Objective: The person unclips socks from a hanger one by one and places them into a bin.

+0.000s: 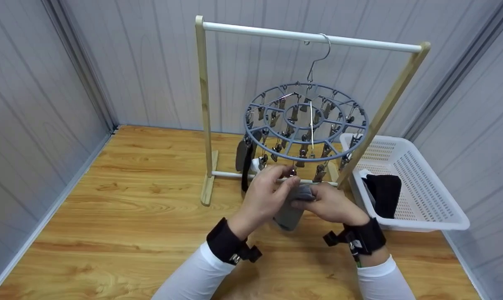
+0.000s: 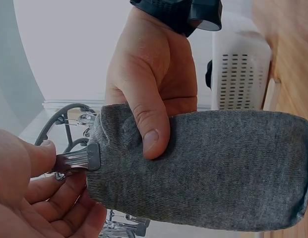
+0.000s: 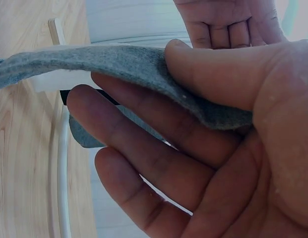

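Observation:
A grey knit sock stretches sideways in the left wrist view, a metal clip overlapping the edge of its cuff. My left hand pinches that clip between thumb and fingers, just below the front rim of the round blue-grey hanger. On the other side, my right hand holds the sock near the cuff, thumb on one face and fingers behind it. The right wrist view has the sock edge-on between thumb and fingers. In the head view the sock's toe hangs down below both hands.
The hanger hooks over the white bar of a wooden-legged rack and carries several metal clips. Grey and black pieces hang at its left side. Right of the rack, a white perforated basket contains black fabric.

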Action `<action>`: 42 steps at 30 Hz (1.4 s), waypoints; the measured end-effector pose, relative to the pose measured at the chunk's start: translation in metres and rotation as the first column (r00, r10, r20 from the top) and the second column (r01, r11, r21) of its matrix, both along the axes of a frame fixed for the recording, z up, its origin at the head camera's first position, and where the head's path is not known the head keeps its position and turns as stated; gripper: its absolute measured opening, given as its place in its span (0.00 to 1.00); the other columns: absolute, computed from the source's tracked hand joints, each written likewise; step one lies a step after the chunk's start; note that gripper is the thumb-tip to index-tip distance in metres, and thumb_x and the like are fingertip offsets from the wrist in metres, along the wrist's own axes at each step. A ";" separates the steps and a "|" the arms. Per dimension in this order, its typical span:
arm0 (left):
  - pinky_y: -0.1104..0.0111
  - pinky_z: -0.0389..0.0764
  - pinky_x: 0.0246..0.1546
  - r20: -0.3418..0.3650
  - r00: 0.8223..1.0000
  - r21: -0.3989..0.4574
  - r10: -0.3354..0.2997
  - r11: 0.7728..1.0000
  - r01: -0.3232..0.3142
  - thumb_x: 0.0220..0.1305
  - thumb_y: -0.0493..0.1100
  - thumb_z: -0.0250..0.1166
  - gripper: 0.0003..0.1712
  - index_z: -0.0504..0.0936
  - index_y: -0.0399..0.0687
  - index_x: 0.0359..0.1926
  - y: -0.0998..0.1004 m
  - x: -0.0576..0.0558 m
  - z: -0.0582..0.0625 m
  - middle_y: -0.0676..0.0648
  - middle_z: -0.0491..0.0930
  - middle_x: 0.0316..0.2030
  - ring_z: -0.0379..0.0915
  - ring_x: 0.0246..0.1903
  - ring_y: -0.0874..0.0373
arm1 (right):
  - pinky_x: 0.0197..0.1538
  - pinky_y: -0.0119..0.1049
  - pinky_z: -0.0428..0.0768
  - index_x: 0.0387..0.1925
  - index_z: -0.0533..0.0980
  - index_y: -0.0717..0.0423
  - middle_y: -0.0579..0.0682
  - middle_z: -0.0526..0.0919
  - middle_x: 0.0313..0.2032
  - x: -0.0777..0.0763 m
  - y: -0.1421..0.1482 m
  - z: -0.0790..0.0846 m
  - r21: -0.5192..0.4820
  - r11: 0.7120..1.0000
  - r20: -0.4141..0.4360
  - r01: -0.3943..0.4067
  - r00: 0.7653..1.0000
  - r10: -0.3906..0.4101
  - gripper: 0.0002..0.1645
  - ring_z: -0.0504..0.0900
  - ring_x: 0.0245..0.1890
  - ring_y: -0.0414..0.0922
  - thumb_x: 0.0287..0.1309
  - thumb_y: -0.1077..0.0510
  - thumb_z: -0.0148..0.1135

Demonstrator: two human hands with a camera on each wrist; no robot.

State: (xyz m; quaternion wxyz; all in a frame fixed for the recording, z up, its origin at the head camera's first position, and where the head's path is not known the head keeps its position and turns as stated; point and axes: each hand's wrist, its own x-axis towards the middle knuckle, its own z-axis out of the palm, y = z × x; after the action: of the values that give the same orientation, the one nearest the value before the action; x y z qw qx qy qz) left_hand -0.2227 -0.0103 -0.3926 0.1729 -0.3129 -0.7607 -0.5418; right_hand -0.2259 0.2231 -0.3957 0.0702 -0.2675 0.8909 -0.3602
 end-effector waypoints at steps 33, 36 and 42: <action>0.56 0.90 0.45 0.016 1.000 0.142 0.022 0.989 -0.024 0.73 0.44 0.77 0.12 0.96 0.41 0.49 -0.004 -0.001 -0.001 0.47 0.93 0.42 0.89 0.45 0.55 | 0.39 0.34 0.77 0.50 0.90 0.53 0.43 0.88 0.38 -0.001 -0.001 0.002 -0.024 1.000 0.020 -0.006 1.000 0.007 0.12 0.80 0.32 0.40 0.79 0.50 0.69; 0.58 0.90 0.43 0.028 0.999 0.139 0.037 0.989 -0.040 0.73 0.45 0.78 0.12 0.96 0.41 0.49 -0.004 0.000 -0.001 0.47 0.94 0.42 0.90 0.43 0.55 | 0.40 0.34 0.80 0.53 0.90 0.52 0.43 0.91 0.42 0.000 -0.002 0.003 0.001 1.000 0.025 0.006 1.000 -0.006 0.14 0.82 0.33 0.39 0.79 0.48 0.69; 0.62 0.90 0.38 0.017 0.998 0.140 0.057 0.988 -0.059 0.72 0.43 0.78 0.10 0.97 0.42 0.47 -0.003 0.000 -0.001 0.49 0.94 0.40 0.90 0.40 0.58 | 0.33 0.34 0.73 0.52 0.91 0.51 0.40 0.86 0.33 0.001 -0.001 0.005 0.055 0.998 0.045 0.033 0.998 -0.036 0.16 0.76 0.25 0.38 0.78 0.46 0.70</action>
State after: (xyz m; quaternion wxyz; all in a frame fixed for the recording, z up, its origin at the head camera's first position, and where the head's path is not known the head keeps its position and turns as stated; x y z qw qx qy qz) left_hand -0.2224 -0.0133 -0.3932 0.2053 -0.2740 -0.7306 -0.5908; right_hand -0.2251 0.2221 -0.3910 0.0917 -0.2418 0.9029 -0.3433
